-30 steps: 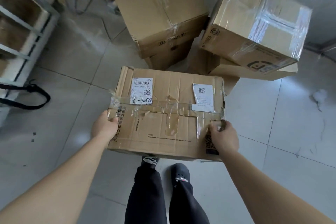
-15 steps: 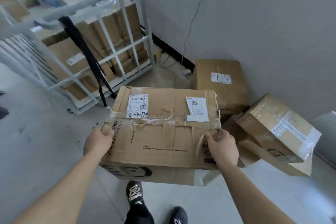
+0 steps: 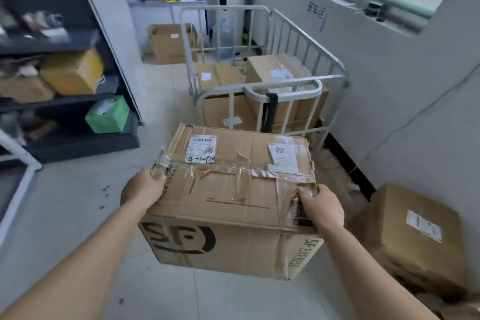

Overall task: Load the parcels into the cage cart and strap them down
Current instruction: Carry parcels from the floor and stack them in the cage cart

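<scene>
I hold a worn brown cardboard parcel (image 3: 233,197) in the air in front of me; it carries two white labels, clear tape and a black SF mark. My left hand (image 3: 141,189) grips its left top edge and my right hand (image 3: 320,209) grips its right top corner. Straight ahead, beyond the parcel, stands the white metal cage cart (image 3: 283,87) against the right wall. Several brown parcels (image 3: 275,73) lie inside it. A black strap (image 3: 270,109) hangs from the cart's near rail.
A dark shelf rack (image 3: 65,96) with boxes and a green tissue box (image 3: 107,115) lines the left side. More parcels (image 3: 413,236) lie on the floor at the right wall. Another box (image 3: 168,43) stands behind the cart. Pale tiled floor stretches between.
I have turned left with the parcel held up: the floor pile has slid to the right edge, and the cage cart has come from the upper left to straight ahead.
</scene>
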The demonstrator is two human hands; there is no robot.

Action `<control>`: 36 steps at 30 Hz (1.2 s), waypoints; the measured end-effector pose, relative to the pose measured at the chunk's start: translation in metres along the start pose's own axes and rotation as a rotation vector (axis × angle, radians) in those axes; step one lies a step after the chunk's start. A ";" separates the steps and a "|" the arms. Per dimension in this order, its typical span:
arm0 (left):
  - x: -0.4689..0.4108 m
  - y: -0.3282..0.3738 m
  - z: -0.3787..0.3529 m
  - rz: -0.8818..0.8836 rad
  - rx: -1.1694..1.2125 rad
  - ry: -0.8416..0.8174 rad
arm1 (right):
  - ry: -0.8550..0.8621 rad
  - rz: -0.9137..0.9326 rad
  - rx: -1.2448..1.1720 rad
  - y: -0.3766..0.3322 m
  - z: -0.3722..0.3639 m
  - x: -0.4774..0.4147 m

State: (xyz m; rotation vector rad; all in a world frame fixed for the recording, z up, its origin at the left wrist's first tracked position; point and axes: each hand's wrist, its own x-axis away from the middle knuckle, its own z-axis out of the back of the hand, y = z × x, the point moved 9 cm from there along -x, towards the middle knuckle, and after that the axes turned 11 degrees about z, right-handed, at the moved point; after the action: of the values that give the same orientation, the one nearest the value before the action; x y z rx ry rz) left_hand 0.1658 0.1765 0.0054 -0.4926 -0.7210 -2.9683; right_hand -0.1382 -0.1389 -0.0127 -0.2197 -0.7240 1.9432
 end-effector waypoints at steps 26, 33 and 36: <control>-0.296 -0.050 0.306 0.219 0.161 0.369 | -0.135 0.502 0.000 -0.477 -0.142 -0.154; -0.374 0.007 0.352 0.172 0.262 0.410 | -0.086 0.554 -0.010 -0.573 -0.138 -0.230; -0.410 0.035 0.369 0.142 0.285 0.432 | -0.045 0.564 -0.004 -0.609 -0.136 -0.262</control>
State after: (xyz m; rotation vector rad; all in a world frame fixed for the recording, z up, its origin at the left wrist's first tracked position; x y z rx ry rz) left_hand 0.6673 0.3015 0.2011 0.1085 -0.9805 -2.6369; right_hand 0.5080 -0.1226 0.1873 -0.4192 -0.7488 2.4858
